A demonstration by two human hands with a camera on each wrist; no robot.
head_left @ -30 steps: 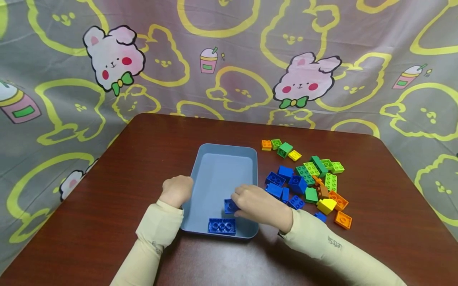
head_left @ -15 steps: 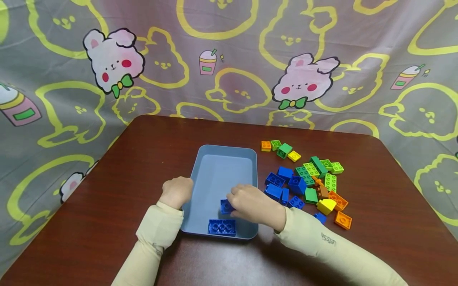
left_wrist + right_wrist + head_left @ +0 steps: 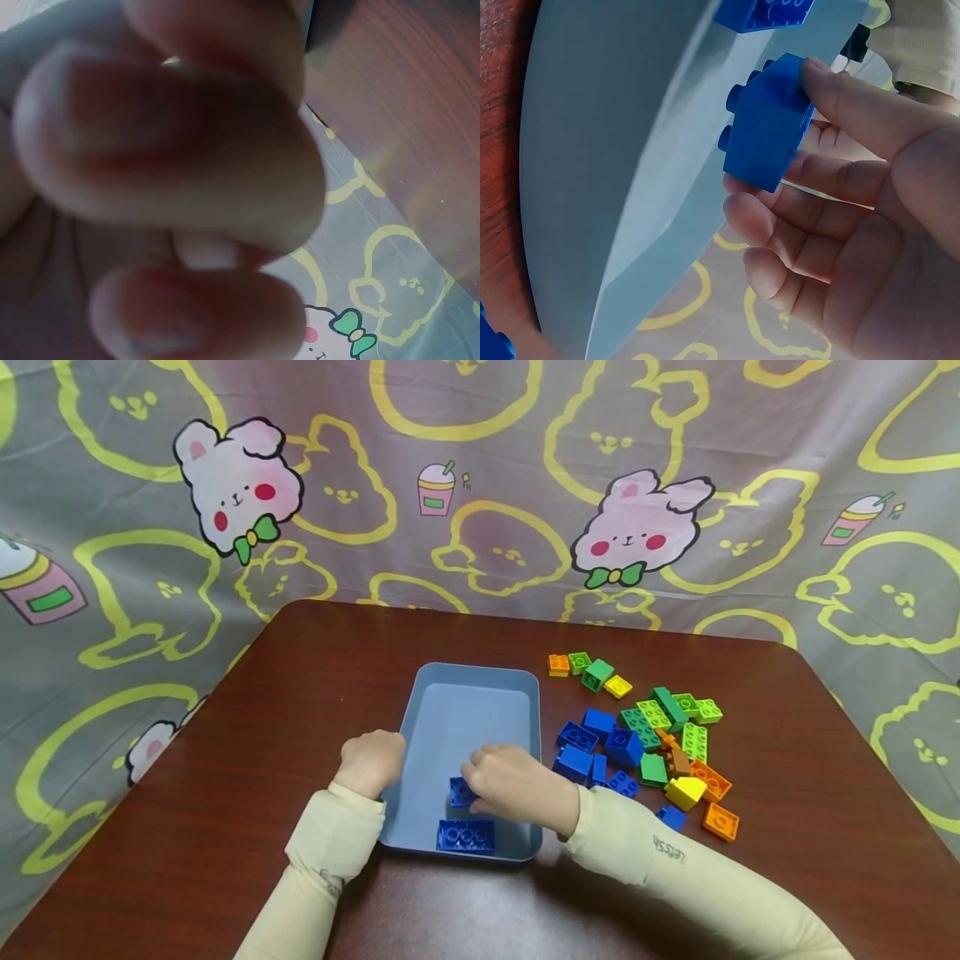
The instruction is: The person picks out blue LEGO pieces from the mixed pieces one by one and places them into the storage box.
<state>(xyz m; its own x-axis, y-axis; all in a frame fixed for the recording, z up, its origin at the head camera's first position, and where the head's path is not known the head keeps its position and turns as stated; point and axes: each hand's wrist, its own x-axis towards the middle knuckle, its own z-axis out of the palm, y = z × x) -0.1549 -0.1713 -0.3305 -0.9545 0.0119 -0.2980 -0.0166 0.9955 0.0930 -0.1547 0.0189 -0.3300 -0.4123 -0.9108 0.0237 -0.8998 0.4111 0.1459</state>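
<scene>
A blue toy brick (image 3: 462,792) is pinched between the thumb and fingers of my right hand (image 3: 517,787), low over the tray. In the right wrist view this brick (image 3: 769,124) shows its studs facing the tray and its hollow side turned away. Just nearer me, a longer blue brick (image 3: 466,836) lies hollow side up by the tray's near wall. My left hand (image 3: 371,762) grips the left rim of the blue-grey tray (image 3: 471,673). Curled fingers (image 3: 187,157) fill much of the left wrist view and hide the rim.
Right of the tray, blue bricks (image 3: 575,762), green bricks (image 3: 640,727) and orange bricks (image 3: 721,821) lie in a loose pile. A short row with an orange brick (image 3: 558,664) sits behind it. A patterned cloth (image 3: 510,477) hangs behind the brown table (image 3: 315,668).
My right hand has moved left over the tray with the blue brick between its fingers. The left hand and the tray have stayed put.
</scene>
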